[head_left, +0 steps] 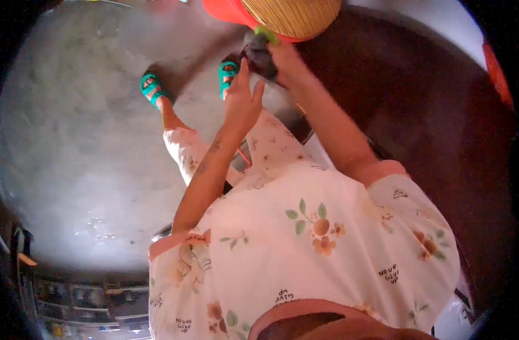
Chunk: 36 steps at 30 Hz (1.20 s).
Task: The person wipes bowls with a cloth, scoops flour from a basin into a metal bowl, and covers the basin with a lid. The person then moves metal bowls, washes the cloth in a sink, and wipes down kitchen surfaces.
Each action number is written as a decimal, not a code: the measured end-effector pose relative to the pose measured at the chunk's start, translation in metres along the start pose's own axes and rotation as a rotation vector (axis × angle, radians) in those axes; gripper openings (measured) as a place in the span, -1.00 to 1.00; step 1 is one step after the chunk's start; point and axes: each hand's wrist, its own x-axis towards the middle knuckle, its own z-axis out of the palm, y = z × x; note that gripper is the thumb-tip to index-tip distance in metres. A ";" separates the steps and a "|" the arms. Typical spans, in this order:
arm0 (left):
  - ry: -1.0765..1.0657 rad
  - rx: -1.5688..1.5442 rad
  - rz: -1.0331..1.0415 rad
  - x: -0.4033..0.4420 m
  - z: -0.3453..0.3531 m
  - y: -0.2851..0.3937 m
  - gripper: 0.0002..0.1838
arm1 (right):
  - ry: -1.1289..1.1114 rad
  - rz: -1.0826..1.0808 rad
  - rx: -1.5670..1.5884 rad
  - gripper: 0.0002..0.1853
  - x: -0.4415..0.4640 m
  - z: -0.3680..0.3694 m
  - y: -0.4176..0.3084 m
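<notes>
A dark grey, bunched thing with a lime-green part [260, 58] is at the top centre, over the floor beyond my knees; its kind is hard to make out. My right hand [286, 61] grips it from the right, the fingers partly hidden behind it. On its left side, my left hand [243, 105] has its fingers stretched out and the thumb apart. One fingertip seems to touch the dark thing. Just beyond both hands is a round, straw-coloured ribbed surface [296, 16] with a red edge [225, 10].
Grey concrete floor [78, 136] spreads to the left, where my feet stand in green sandals [152, 89]. A dark brown surface [395, 96] lies to the right. Cluttered shelves [89, 300] show at the lower left.
</notes>
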 end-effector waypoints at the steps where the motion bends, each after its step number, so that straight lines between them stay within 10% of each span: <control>1: 0.040 -0.044 -0.004 -0.010 0.011 -0.011 -0.38 | 0.117 -0.239 -0.542 -0.59 0.012 -0.034 -0.017; 2: 0.073 -0.099 -0.023 -0.023 0.020 -0.019 -0.42 | 0.376 -0.408 -1.098 -0.52 0.024 -0.069 -0.034; 4: 0.144 -0.167 -0.175 -0.030 0.007 -0.025 -0.55 | 0.372 -0.649 -1.092 -0.58 0.059 -0.098 -0.109; 8: 0.172 -0.116 -0.365 -0.063 -0.004 -0.070 -0.62 | 0.261 -0.187 -1.934 -0.58 0.129 -0.212 -0.204; 12: 0.007 -0.074 -0.599 -0.090 -0.062 -0.147 -0.62 | -0.083 -0.260 -2.716 -0.54 0.173 -0.248 -0.112; 19: 0.013 -0.194 -0.694 -0.092 -0.101 -0.146 -0.62 | -0.068 -0.282 -2.449 -0.52 0.118 -0.068 -0.051; 21: 0.090 -0.154 -0.665 -0.091 -0.085 -0.151 -0.63 | -0.657 -0.077 -2.639 -0.53 0.097 -0.046 -0.026; 24: 0.106 -0.212 -0.686 -0.083 -0.058 -0.168 -0.64 | -0.169 -0.524 -2.289 -0.50 0.082 -0.092 0.081; 28: 0.141 -0.190 -0.575 -0.060 -0.037 -0.214 -0.66 | -0.434 -0.224 -2.489 -0.65 0.140 -0.050 0.129; 34: 0.181 -0.176 -0.512 -0.036 -0.022 -0.266 -0.72 | 0.184 -0.034 -2.133 -0.54 0.265 -0.052 0.225; 36: 0.180 -0.226 -0.601 -0.035 -0.010 -0.287 -0.72 | 0.162 -0.315 -2.116 -0.60 0.298 -0.056 0.252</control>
